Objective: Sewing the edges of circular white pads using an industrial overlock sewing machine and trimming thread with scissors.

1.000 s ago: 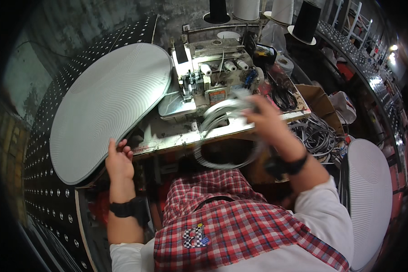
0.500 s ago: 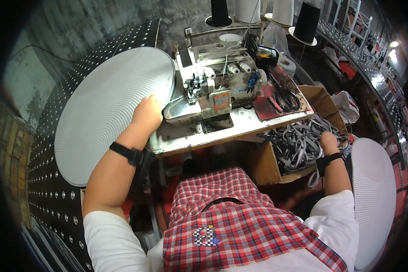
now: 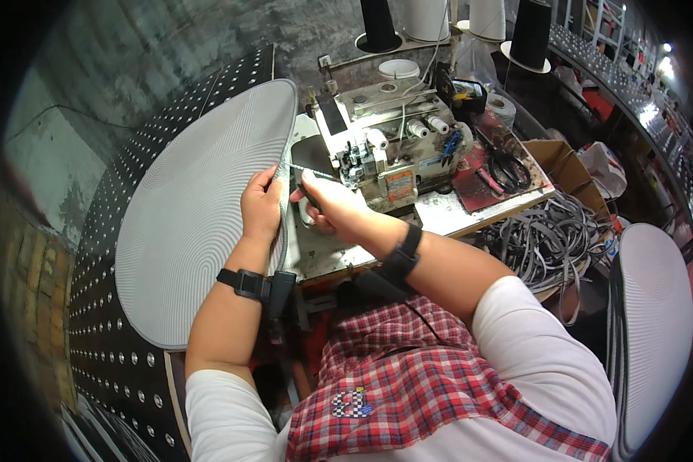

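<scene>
A large grey oval fabric panel point(image 3: 192, 223) with ribbed lines lies on the studded table to the left of a sewing machine point(image 3: 385, 150). My left hand point(image 3: 260, 206) grips the panel's right edge close to the machine. My right hand point(image 3: 327, 204) pinches a thin grey strip point(image 3: 309, 172) that runs along that edge toward the machine's needle area. Both wrists wear black bands.
A heap of grey strips point(image 3: 543, 239) fills a cardboard box at the right. Scissors point(image 3: 504, 165) lie on a red mat beside the machine. Thread cones point(image 3: 377, 23) stand behind it. Another grey panel point(image 3: 654, 308) sits at the far right. Black studded table point(image 3: 100, 362) spreads left.
My right hand has left the strip heap at the right and come to the machine with a strip. My left hand slid down along the panel's edge to meet it.
</scene>
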A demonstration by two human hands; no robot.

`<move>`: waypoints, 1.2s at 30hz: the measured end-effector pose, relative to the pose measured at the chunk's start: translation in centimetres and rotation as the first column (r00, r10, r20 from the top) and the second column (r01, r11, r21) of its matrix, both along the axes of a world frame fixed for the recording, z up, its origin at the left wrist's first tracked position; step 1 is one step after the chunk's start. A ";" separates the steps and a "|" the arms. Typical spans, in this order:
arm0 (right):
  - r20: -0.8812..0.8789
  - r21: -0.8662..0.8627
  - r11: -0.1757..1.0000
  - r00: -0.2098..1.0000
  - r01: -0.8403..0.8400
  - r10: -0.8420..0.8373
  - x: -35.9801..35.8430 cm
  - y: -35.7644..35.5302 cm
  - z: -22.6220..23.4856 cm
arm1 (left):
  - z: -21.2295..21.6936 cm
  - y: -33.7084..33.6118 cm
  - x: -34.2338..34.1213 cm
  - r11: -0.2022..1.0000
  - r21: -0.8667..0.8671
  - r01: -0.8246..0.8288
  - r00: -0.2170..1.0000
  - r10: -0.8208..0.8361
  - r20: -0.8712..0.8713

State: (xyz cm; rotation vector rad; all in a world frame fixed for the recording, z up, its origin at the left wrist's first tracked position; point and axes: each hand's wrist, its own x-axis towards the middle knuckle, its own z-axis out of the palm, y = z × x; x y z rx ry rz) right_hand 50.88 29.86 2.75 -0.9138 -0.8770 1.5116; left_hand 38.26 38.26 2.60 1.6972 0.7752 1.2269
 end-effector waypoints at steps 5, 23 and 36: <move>-0.361 -0.192 0.980 0.924 0.061 -0.128 -2.8 3.2 -0.1 | -0.6 0.6 -0.7 1.000 0.023 -0.002 0.997 0.004 -0.075; -0.505 -0.222 0.964 0.827 0.150 -0.245 -4.0 3.9 -1.0 | 1.1 -1.2 0.0 0.985 0.154 -0.074 0.979 0.101 -0.176; 0.106 0.443 0.689 0.729 0.574 -0.676 -4.0 4.8 -0.2 | 0.4 0.7 -1.3 0.996 0.094 0.003 0.998 -0.009 0.064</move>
